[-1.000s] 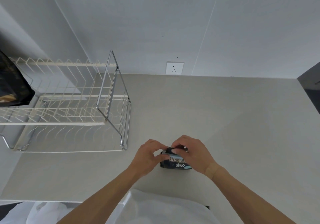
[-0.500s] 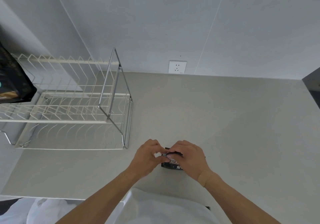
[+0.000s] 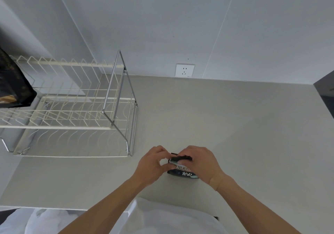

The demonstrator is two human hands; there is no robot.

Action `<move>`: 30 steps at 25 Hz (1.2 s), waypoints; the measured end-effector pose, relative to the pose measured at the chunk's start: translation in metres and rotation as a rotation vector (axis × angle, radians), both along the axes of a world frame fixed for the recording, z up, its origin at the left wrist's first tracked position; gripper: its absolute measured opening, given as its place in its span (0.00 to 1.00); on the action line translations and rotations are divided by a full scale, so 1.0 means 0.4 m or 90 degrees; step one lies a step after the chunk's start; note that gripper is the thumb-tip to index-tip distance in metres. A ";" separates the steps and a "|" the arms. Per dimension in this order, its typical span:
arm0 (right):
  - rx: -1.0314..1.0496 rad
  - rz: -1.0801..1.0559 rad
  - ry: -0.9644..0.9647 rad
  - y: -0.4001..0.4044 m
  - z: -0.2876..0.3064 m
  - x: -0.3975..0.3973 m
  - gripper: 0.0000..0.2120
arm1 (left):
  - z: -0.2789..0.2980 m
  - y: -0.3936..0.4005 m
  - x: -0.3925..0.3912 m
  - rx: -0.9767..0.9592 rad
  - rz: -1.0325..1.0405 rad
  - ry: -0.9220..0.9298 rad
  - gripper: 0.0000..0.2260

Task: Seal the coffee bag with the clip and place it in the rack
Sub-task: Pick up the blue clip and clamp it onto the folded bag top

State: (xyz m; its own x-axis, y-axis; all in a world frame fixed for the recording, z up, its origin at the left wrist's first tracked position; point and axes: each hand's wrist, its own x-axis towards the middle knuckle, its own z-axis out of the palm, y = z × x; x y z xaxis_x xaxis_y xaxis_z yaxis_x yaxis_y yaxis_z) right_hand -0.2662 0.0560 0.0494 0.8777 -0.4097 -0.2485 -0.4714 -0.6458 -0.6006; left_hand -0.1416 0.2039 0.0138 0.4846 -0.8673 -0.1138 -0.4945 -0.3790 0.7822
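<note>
A small dark coffee bag with white lettering stands on the grey counter near its front edge. My left hand pinches the bag's left top corner. My right hand covers the right side and presses on the folded dark top strip. I cannot tell whether a clip is on that strip; my fingers hide most of it. The cream wire rack with a chrome end frame stands to the left, about a hand's width from the bag.
A large black bag sits in the rack's upper tier at the far left. A wall socket is on the back wall. A dark surface borders the counter at the right. The counter's front edge runs close to my body.
Both hands stayed on the bag and worked its top; the folded strip now shows more between my fingers. The camera tilted slightly, shifting the rack in view.
</note>
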 end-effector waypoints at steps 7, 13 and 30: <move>0.038 -0.027 -0.036 0.020 -0.003 -0.022 0.05 | 0.015 -0.032 -0.017 -0.001 -0.035 -0.014 0.06; 0.090 -0.061 -0.070 0.032 0.001 -0.020 0.05 | 0.019 -0.029 -0.007 0.024 -0.082 -0.158 0.05; 0.242 -0.340 -0.164 -0.017 -0.107 -0.153 0.14 | 0.055 -0.134 -0.055 -0.008 -0.200 -0.140 0.06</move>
State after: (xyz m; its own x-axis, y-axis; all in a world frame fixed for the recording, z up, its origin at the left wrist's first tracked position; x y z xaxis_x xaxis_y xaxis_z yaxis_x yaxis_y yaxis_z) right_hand -0.3272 0.0493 0.0066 0.6306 -0.7273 -0.2710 -0.4783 -0.0892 -0.8736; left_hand -0.1634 0.1501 0.0360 0.2071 -0.9780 -0.0248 -0.7412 -0.1734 0.6485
